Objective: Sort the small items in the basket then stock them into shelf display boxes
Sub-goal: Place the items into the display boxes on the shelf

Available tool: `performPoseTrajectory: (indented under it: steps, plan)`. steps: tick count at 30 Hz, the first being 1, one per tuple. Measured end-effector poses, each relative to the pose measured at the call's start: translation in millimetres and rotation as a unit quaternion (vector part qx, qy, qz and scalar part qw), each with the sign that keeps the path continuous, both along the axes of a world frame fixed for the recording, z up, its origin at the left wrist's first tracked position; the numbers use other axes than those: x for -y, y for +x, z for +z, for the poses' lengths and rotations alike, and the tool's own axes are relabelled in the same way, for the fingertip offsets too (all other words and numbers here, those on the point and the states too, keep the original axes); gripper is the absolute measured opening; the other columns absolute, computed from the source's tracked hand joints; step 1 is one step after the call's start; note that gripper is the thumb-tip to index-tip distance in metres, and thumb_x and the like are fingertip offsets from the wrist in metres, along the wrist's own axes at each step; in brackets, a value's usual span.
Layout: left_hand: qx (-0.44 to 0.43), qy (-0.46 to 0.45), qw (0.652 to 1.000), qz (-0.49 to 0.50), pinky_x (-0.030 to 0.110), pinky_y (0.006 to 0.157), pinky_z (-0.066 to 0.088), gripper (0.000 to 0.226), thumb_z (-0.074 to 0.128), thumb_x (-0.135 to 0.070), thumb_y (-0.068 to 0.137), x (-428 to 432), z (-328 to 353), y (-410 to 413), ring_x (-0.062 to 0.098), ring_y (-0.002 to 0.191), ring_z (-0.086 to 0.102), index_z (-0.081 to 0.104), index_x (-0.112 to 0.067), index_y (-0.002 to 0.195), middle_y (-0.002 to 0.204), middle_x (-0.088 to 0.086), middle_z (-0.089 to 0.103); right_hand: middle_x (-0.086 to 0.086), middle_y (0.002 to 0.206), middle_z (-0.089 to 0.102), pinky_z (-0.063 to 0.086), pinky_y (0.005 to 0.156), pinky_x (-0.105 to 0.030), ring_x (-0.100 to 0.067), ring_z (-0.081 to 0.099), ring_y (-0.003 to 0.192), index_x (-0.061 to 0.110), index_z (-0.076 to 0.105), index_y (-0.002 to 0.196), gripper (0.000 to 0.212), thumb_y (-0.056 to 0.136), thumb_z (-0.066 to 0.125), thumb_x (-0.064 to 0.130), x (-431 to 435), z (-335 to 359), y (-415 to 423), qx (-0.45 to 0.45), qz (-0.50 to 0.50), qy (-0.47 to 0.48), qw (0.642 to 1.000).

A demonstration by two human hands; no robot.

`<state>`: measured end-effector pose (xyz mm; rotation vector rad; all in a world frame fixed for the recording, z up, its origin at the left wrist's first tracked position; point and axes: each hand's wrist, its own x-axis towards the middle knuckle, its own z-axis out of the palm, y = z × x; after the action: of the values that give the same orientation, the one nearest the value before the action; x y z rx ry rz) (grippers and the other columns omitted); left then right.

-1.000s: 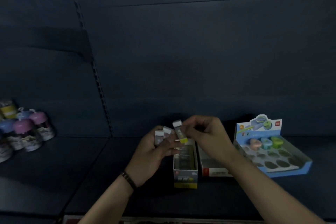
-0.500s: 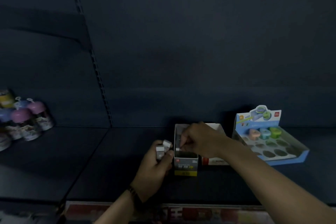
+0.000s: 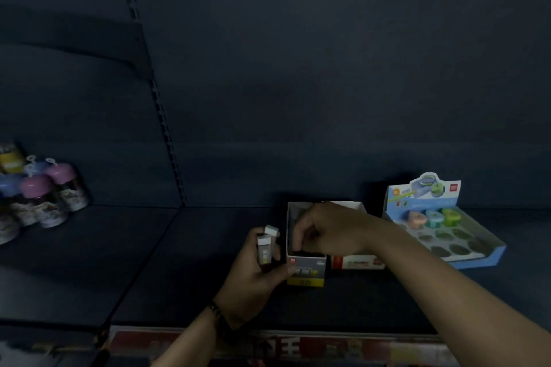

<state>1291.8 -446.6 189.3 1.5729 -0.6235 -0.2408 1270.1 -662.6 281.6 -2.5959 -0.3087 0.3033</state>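
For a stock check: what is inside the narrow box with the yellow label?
The right hand reaches into the narrow box, fingers curled. The inside is dark and partly covered by the hand; any items cannot be seen.

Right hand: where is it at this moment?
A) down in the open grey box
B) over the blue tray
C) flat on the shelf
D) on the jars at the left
A: the right hand dips into the grey box, well left of the blue tray.
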Motion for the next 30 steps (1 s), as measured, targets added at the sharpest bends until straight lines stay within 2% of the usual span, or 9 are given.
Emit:
performPoseTrajectory:
  steps: [3,6,9,12,14,20,25,28,30]
  plan:
    - [-0.068,-0.022,0.997,0.019,0.035,0.077,0.056,0.035,0.067,-0.01,0.095,-0.9,3.6,-0.3,0.018,0.082,0.061,0.054,-0.024,0.124,0.095,0.004,0.064,0.016,0.101,0.078,0.058,0.093,-0.027,0.003,0.071,0.098,0.033,0.079,0.103,0.018,0.099,0.069,0.018,3.7,1.8,-1.3,0.034,-0.006,0.056,0.998]
    - [-0.116,-0.06,0.99,0.046,0.029,0.062,0.043,0.016,0.044,-0.004,0.109,-6.1,18.3,2.8,0.016,0.068,0.05,0.054,-0.01,0.12,0.097,0.01,0.068,0.009,0.096,0.08,0.055,0.088,-0.021,0.0,0.073,0.095,0.03,0.077,0.105,0.019,0.098,0.072,0.012,5.6,0.7,-2.5,0.122,-0.079,0.174,0.974]
    - [-0.106,-0.1,0.988,0.048,0.037,0.072,0.048,0.02,0.048,-0.016,0.109,-9.0,40.1,5.2,0.023,0.077,0.061,0.057,-0.003,0.121,0.11,0.012,0.077,0.002,0.092,0.08,0.058,0.089,-0.029,-0.011,0.075,0.093,0.02,0.079,0.106,0.017,0.097,0.073,0.007,1.0,-2.8,-4.0,0.155,-0.113,0.284,0.939]
    - [-0.101,-0.112,0.988,0.021,0.042,0.087,0.059,0.026,0.049,-0.016,0.108,-3.3,59.3,6.8,0.031,0.099,0.075,0.061,-0.002,0.126,0.119,0.014,0.076,-0.007,0.091,0.079,0.06,0.085,-0.039,-0.029,0.075,0.092,0.015,0.08,0.103,0.012,0.091,0.082,0.012,-11.7,-3.7,-5.0,0.187,-0.101,0.357,0.91]
    - [-0.102,-0.117,0.988,0.02,0.045,0.096,0.06,0.028,0.054,-0.016,0.107,1.6,68.2,11.0,0.034,0.108,0.075,0.064,0.0,0.127,0.117,0.017,0.076,-0.009,0.091,0.078,0.06,0.082,-0.038,-0.033,0.074,0.091,0.012,0.08,0.102,0.014,0.088,0.085,0.011,-18.9,-3.2,-5.1,0.206,-0.093,0.385,0.895]
    - [-0.106,-0.108,0.988,0.022,0.043,0.096,0.061,0.025,0.058,-0.015,0.106,10.9,76.3,18.9,0.031,0.108,0.076,0.068,-0.003,0.125,0.114,0.016,0.078,-0.009,0.085,0.078,0.06,0.076,-0.029,-0.02,0.074,0.079,0.005,0.079,0.09,0.008,0.085,0.085,0.004,-22.6,-2.5,-3.0,0.241,-0.125,0.417,0.868]
    - [-0.087,-0.061,0.994,0.016,0.036,0.088,0.063,0.024,0.055,-0.015,0.107,9.7,66.6,24.3,0.026,0.1,0.078,0.07,-0.011,0.125,0.11,0.009,0.08,-0.013,0.08,0.076,0.058,0.07,-0.033,-0.021,0.07,0.067,0.004,0.077,0.09,0.003,0.092,0.078,0.002,-16.4,-3.8,0.8,0.228,-0.166,0.421,0.862]
    - [-0.023,0.007,0.997,0.079,0.025,0.063,0.053,0.019,0.053,-0.019,0.108,4.0,48.8,25.5,0.008,0.066,0.064,0.072,-0.02,0.115,0.075,-0.012,0.071,-0.005,0.08,0.076,0.056,0.066,-0.027,-0.013,0.069,0.065,0.01,0.076,0.09,0.005,0.094,0.077,0.007,-0.5,1.0,2.6,0.239,-0.179,0.338,0.893]
    - [-0.061,0.018,0.994,0.092,0.025,0.057,0.04,0.014,0.049,-0.019,0.109,-1.3,31.5,26.6,0.006,0.058,0.046,0.063,-0.02,0.11,0.066,-0.011,0.053,0.006,0.086,0.077,0.056,0.073,-0.021,-0.003,0.071,0.076,0.02,0.078,0.095,0.005,0.094,0.079,0.015,12.4,3.9,2.9,0.234,-0.152,0.209,0.937]
